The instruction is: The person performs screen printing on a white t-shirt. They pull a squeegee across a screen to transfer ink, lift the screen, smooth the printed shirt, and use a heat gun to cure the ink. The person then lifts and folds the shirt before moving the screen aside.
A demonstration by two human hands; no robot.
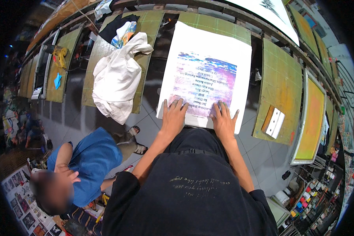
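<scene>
A white piece of fabric (208, 41) lies over a greenish board in front of me. It carries a rectangular print (207, 84) in blue, purple and pink with lines of dark lettering. My left hand (174, 117) rests flat on the near left part of the cloth, fingers spread over the print's lower corner. On the near right corner lies my right hand (224, 120), also flat, with its fingertips at the print's edge. Neither hand grips anything.
Left of the print, a crumpled white cloth (118, 74) drapes over another board. A yellow power tool (59, 56) and a blue scrap (58, 81) lie farther left. A squeegee-like block (274, 122) sits on the right board, beside a framed screen (310, 118). A person in blue (96, 157) stands at left.
</scene>
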